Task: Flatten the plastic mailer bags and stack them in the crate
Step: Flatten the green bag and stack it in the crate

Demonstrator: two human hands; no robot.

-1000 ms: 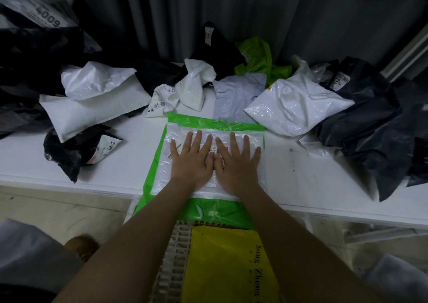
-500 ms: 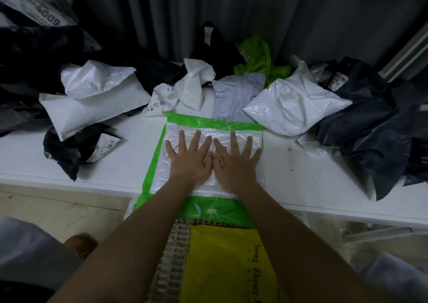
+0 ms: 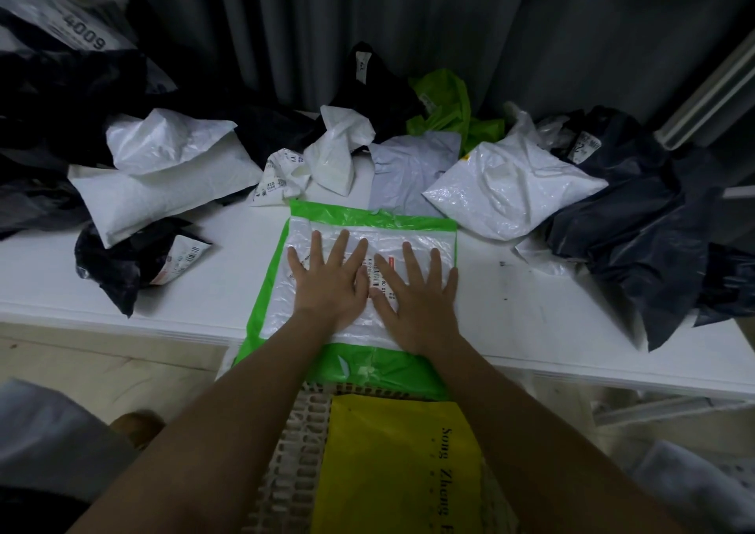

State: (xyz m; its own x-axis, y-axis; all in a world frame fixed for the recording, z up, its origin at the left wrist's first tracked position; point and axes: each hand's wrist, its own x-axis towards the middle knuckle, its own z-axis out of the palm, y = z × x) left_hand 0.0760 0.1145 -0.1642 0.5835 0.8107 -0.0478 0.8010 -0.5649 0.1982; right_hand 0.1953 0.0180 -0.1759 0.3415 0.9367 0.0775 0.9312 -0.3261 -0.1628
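While we are pressing the green mailer bag [image 3: 369, 223] flat, both palms are lying on it side by side, the left hand [image 3: 329, 284] and the right hand [image 3: 414, 292] with fingers spread and straight, gripping nothing. Its long axis is running away from our wrists, with the near end drooping over the table [image 3: 531, 317] edge just behind our palms. Directly below that end the crate [image 3: 298, 452] is waiting, a yellow mailer [image 3: 396, 464] already lying inside, so we are judging that the next move is a pull toward ourselves and downward, equally near either hand.

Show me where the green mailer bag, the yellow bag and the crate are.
green mailer bag [image 3: 369, 215]: head view, far green edge.
yellow bag [image 3: 388, 472]: head view, its middle.
crate [image 3: 300, 452]: head view, white slotted wall.
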